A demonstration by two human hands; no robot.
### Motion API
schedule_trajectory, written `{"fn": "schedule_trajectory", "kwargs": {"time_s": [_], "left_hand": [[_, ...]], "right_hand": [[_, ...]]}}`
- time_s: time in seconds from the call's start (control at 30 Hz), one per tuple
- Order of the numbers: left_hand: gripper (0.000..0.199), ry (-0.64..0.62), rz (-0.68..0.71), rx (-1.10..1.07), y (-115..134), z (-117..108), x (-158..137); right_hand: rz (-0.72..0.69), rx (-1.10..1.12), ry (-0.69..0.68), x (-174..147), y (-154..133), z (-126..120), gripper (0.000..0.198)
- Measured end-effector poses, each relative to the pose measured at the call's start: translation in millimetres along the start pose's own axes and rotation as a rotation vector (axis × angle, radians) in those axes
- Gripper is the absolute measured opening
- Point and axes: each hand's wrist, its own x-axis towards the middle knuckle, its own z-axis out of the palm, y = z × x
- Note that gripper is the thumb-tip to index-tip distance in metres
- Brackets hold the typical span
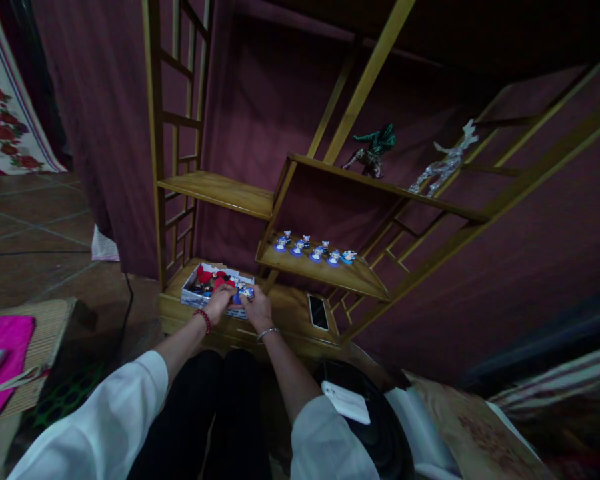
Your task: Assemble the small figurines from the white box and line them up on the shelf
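Observation:
Both of my hands meet over the front right of an open box [193, 295] on the lowest shelf. Between them is a small blue-and-white figurine [243, 295]. My left hand [221, 300] has its fingers closed on the figurine's left side, and a red bead bracelet circles that wrist. My right hand [258, 309] grips the right side; a silver bangle is on this wrist. Red pieces [221, 283] and more small figurines fill the box. Just above to the right, similar figurines [316, 253] stand in two rows on a middle shelf [325, 269].
A phone [319, 312] lies on the lowest shelf to the right. Higher up stand a dark green statue [377, 148] and a clear, glassy statue [447, 163]. A wooden upright [155, 133] rises at left. A white device [346, 402] rests on a black round surface near my right arm.

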Motion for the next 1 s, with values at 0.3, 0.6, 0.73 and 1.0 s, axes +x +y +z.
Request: {"fn": "schedule_trajectory", "kwargs": {"time_s": [0.3,0.6,0.73,1.0], "left_hand": [[0.009,-0.11,-0.062,-0.359,10,-5,-19],[0.016,-0.222,-0.039,-0.52,19,-9,-34],[0.025,-0.296,-0.021,-0.569,26,-10,-43],[0.022,-0.334,-0.013,-0.654,33,-10,-56]], "right_hand": [[-0.06,0.008,-0.035,-6,-14,-22,0.023],[-0.089,0.07,-0.064,-9,-25,-43,0.029],[-0.125,0.107,-0.062,-9,-28,-50,0.026],[-0.197,0.186,-0.069,-13,-40,-64,0.023]]}}
